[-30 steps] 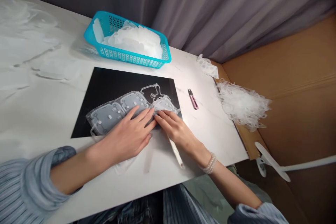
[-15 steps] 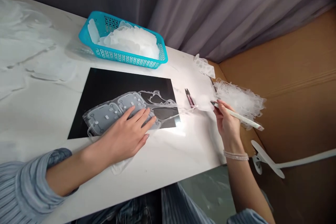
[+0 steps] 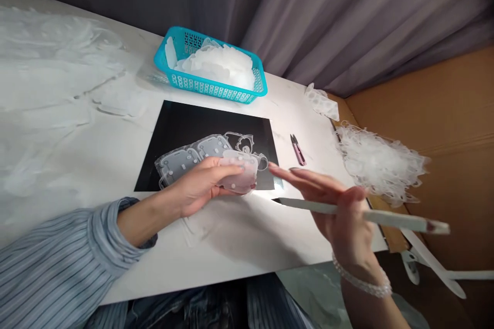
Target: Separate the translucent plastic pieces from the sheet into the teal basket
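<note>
My left hand (image 3: 208, 180) grips the end of a translucent moulded sheet (image 3: 179, 162) between thumb and fingers, lifting a whitish rounded pad (image 3: 241, 169). The rest of the sheet lies over a black mat (image 3: 200, 118); thin clear strands (image 3: 245, 141) trail from its far edge. A white pen-shaped tool (image 3: 316, 206) with a dark tip lies across my right hand (image 3: 339, 205), held under the thumb. The fingers of that hand stretch towards the lifted pad, and whether they touch it I cannot tell.
A turquoise basket (image 3: 212, 90) of translucent pieces stands behind the mat. Small thread snips (image 3: 298, 150) lie to its right. Tangled clear scraps (image 3: 378, 164) are heaped by the cardboard (image 3: 443, 108) at the right. More translucent sheets (image 3: 50, 72) cover the table's left side.
My left hand went from lying flat on the sheet to gripping and raising its end. The right hand moved from the scrap heap towards the sheet, still with the pen-shaped tool.
</note>
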The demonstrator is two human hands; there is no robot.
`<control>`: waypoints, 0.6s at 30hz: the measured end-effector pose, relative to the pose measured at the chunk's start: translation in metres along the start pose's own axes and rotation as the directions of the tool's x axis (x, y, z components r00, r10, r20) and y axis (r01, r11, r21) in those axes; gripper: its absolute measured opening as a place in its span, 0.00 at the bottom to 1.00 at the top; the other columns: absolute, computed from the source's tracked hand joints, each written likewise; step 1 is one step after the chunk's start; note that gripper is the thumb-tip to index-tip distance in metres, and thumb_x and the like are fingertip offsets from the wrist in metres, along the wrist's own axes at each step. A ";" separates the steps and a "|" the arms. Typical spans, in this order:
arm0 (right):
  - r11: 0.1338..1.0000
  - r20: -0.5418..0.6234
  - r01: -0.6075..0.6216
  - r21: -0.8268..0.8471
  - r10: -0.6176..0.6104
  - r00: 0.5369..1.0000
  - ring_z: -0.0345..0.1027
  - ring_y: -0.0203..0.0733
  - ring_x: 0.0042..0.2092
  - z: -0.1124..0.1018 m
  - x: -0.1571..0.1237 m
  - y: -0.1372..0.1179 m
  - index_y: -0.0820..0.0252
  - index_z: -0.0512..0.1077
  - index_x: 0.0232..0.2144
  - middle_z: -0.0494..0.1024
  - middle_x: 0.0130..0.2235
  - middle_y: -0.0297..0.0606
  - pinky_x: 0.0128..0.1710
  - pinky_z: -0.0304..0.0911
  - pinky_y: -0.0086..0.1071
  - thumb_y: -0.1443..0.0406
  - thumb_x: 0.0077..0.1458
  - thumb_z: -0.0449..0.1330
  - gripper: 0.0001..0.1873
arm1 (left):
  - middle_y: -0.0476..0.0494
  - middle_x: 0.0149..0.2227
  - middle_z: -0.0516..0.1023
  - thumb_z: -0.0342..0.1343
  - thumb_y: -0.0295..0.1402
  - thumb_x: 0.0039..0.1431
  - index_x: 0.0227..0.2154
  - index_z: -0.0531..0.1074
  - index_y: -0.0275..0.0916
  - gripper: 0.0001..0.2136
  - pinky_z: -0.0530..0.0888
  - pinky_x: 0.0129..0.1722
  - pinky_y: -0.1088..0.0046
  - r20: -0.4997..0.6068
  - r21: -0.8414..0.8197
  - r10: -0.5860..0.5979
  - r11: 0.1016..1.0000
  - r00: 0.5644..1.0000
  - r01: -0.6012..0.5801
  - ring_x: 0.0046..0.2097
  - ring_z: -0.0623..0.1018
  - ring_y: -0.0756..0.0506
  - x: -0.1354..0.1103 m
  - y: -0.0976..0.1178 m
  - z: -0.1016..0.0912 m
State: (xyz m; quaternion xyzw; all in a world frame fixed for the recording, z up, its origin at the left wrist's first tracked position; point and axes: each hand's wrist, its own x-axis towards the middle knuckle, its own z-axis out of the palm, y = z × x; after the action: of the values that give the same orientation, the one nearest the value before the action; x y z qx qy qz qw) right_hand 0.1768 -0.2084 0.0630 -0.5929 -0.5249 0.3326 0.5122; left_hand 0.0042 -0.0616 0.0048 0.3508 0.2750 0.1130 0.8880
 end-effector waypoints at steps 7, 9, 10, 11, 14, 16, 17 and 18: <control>0.890 0.018 -0.150 -0.431 0.174 0.984 0.63 0.35 0.26 -0.013 0.038 0.001 0.56 0.77 0.41 0.73 0.27 0.35 0.25 0.57 0.30 0.53 0.67 0.50 0.20 | 0.38 0.43 0.84 0.62 0.35 0.56 0.43 0.79 0.34 0.14 0.77 0.47 0.65 -0.015 0.212 -0.010 0.977 1.000 0.013 0.44 0.83 0.41 -0.005 0.002 0.003; 0.857 0.181 -0.129 -0.499 0.249 0.952 0.61 0.35 0.28 -0.009 0.055 0.004 0.58 0.78 0.38 0.73 0.28 0.34 0.26 0.55 0.29 0.54 0.65 0.54 0.17 | 0.39 0.42 0.84 0.63 0.34 0.55 0.43 0.79 0.35 0.13 0.76 0.46 0.66 -0.007 0.221 -0.009 0.975 1.000 0.010 0.42 0.83 0.43 -0.007 0.003 0.003; 0.858 0.239 -0.125 -0.499 0.275 0.931 0.60 0.34 0.27 -0.006 0.061 0.006 0.59 0.78 0.36 0.72 0.27 0.33 0.25 0.54 0.29 0.55 0.63 0.56 0.16 | 0.40 0.42 0.84 0.63 0.34 0.55 0.42 0.79 0.35 0.13 0.76 0.46 0.66 -0.009 0.228 -0.011 0.974 1.000 0.013 0.42 0.83 0.43 -0.007 0.004 0.003; 0.861 0.278 -0.132 -0.490 0.299 0.913 0.58 0.34 0.26 -0.004 0.067 0.008 0.60 0.78 0.35 0.71 0.25 0.32 0.25 0.53 0.29 0.55 0.62 0.58 0.15 | 0.41 0.41 0.84 0.63 0.33 0.54 0.41 0.79 0.35 0.12 0.76 0.46 0.67 -0.017 0.237 -0.012 0.971 1.000 0.016 0.41 0.83 0.43 -0.007 0.004 0.003; 0.883 0.302 -0.140 -0.449 0.297 0.906 0.55 0.32 0.24 0.002 0.075 0.013 0.61 0.78 0.31 0.69 0.22 0.30 0.23 0.51 0.29 0.58 0.59 0.60 0.13 | 0.42 0.38 0.84 0.64 0.34 0.53 0.38 0.79 0.35 0.11 0.75 0.43 0.69 -0.041 0.293 -0.004 0.956 0.999 0.015 0.40 0.82 0.44 -0.008 0.009 0.001; 0.896 0.300 -0.115 -0.428 0.261 0.917 0.54 0.31 0.24 0.004 0.075 0.012 0.61 0.78 0.31 0.69 0.22 0.30 0.23 0.50 0.28 0.59 0.59 0.61 0.12 | 0.43 0.36 0.84 0.65 0.37 0.53 0.36 0.80 0.36 0.11 0.74 0.41 0.72 -0.036 0.343 0.018 0.939 0.999 -0.004 0.39 0.82 0.45 -0.008 0.014 0.002; 0.901 0.302 -0.101 -0.423 0.245 0.921 0.54 0.31 0.24 0.005 0.074 0.010 0.61 0.78 0.31 0.69 0.22 0.30 0.22 0.50 0.28 0.60 0.59 0.61 0.11 | 0.43 0.35 0.84 0.65 0.38 0.53 0.34 0.80 0.36 0.10 0.74 0.39 0.73 -0.026 0.370 0.036 0.929 0.999 -0.024 0.38 0.81 0.46 -0.008 0.016 0.003; 0.902 0.302 -0.085 -0.422 0.229 0.926 0.54 0.31 0.24 0.006 0.072 0.007 0.61 0.78 0.30 0.70 0.22 0.30 0.22 0.50 0.28 0.60 0.59 0.60 0.11 | 0.44 0.34 0.84 0.65 0.38 0.53 0.32 0.81 0.36 0.09 0.73 0.37 0.75 -0.019 0.393 0.056 0.919 0.998 -0.043 0.37 0.80 0.47 -0.008 0.017 0.004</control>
State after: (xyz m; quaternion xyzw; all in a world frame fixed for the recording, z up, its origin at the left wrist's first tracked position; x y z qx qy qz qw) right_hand 0.1893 -0.1371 0.0646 -0.6587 -0.6130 0.3569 0.2508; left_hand -0.0003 -0.0541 0.0223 0.5265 0.2964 0.0833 0.7924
